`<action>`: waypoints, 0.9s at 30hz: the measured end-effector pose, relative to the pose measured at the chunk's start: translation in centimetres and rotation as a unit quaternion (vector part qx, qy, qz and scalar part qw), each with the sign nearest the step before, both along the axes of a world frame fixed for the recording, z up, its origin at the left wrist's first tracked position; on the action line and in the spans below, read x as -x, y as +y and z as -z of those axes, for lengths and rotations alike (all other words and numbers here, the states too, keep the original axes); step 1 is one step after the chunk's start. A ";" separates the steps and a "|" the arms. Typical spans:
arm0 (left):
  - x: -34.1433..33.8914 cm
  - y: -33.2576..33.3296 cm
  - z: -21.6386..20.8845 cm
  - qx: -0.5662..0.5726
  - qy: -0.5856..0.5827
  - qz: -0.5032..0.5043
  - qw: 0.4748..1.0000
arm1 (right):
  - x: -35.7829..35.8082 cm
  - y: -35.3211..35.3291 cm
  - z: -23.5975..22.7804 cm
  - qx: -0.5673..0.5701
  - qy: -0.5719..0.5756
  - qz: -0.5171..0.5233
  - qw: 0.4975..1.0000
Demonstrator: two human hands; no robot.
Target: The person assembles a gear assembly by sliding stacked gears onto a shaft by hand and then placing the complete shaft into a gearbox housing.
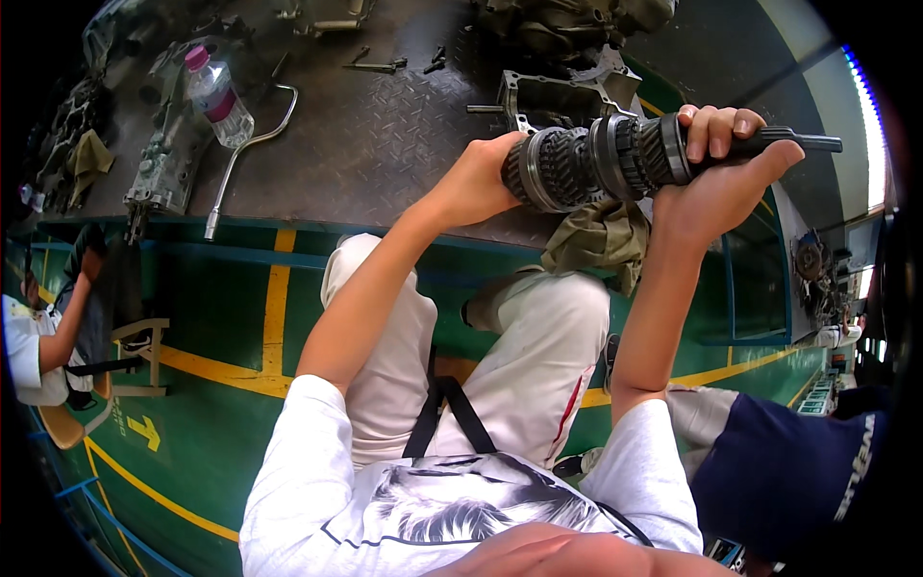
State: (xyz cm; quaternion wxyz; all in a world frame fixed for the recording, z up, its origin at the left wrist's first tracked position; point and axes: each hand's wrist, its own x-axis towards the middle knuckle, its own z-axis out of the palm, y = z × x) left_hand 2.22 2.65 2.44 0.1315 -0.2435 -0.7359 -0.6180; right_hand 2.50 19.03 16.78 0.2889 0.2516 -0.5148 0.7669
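Note:
A gearbox shaft [615, 159] with several helical gears and rings lies roughly level across both hands, above the near edge of the metal workbench [385, 144]. Its left end, with a gear, is gripped by my left hand [484, 180]; the fingertips there are hidden behind the gears. Around the right part of the shaft my right hand [721, 168] is closed, fingers over the top and thumb along the bare splined end, which sticks out to the right. An olive cloth [601, 240] hangs over the bench edge just below the gears. Behind the shaft stands an open metal housing [562, 96].
On the bench's left lie a speed-handle wrench [252, 144], a water bottle with a pink cap [219, 96] and a metal casting [163, 173]. Bolts [380, 65] lie farther back. One person [43, 346] sits at left; another in dark blue [784, 462] is close at right.

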 end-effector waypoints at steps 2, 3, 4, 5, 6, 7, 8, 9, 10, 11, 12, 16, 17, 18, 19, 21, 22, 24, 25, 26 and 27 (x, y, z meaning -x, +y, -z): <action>0.1 0.2 0.1 -0.008 0.014 -0.025 1.000 | 0.1 0.2 -0.1 0.000 -0.014 0.003 1.000; 0.2 0.3 0.1 -0.014 0.028 -0.050 0.998 | 0.1 0.2 0.0 -0.002 -0.014 0.002 1.000; 0.4 0.2 0.4 -0.016 0.028 -0.051 0.998 | 0.1 0.3 0.1 0.001 -0.013 -0.001 1.000; 0.7 0.1 0.9 0.008 0.007 -0.051 0.999 | 0.2 0.4 0.1 0.004 -0.011 -0.004 1.000; 1.0 0.1 1.3 0.033 -0.015 -0.051 0.998 | 0.2 0.6 0.2 0.002 -0.011 -0.005 1.000; 1.1 0.1 1.5 0.031 -0.015 -0.054 0.998 | 0.4 0.8 0.3 0.003 -0.008 -0.015 1.000; 1.2 0.1 1.7 0.048 -0.023 -0.062 0.997 | 0.5 0.9 0.4 0.003 -0.005 -0.026 1.000; 1.3 0.1 1.9 0.065 -0.030 -0.070 0.995 | 0.7 1.0 0.5 0.002 -0.005 -0.028 1.000; 1.4 0.2 2.1 0.063 -0.030 -0.069 0.995 | 0.7 1.1 0.5 0.007 -0.006 -0.033 0.999; 1.5 0.2 2.3 0.029 -0.052 -0.025 0.998 | 0.7 1.3 0.5 0.012 -0.007 -0.037 0.999; 1.6 0.4 2.5 -0.005 -0.073 0.019 0.997 | 0.7 1.6 0.6 0.010 -0.006 -0.036 0.999; 1.7 1.3 3.3 -0.034 0.010 0.033 0.999 | 0.1 2.7 2.1 0.068 0.020 -0.046 0.996; 1.5 1.6 3.2 -0.026 0.008 0.030 0.999 | -0.4 3.0 2.3 0.083 0.020 -0.033 0.996; 1.3 1.8 3.1 -0.017 0.006 0.026 0.999 | -0.7 3.5 2.7 0.112 0.019 -0.058 0.992; 1.2 1.9 3.1 -0.018 0.006 0.026 0.999 | -1.1 4.0 2.9 0.095 0.030 -0.044 0.994; 0.8 1.8 3.2 0.069 -0.022 0.005 0.997 | -1.5 3.8 4.0 0.137 0.022 0.093 0.986; 0.6 1.9 2.7 0.068 -0.022 0.009 0.997 | -1.7 4.2 4.5 0.160 0.009 0.111 0.981; -0.4 1.7 1.6 0.104 -0.051 -0.001 0.993 | -2.2 4.9 5.9 0.228 -0.056 0.090 0.968; -0.7 1.6 1.3 0.105 -0.053 0.002 0.993 | -2.4 5.6 6.7 0.252 -0.088 0.074 0.961; -0.9 1.6 1.2 0.119 -0.035 0.001 0.992 | -2.6 6.2 7.7 0.254 -0.090 0.079 0.960; -1.1 1.5 1.3 0.134 -0.017 0.001 0.991 | -2.8 6.8 8.7 0.258 -0.112 0.076 0.957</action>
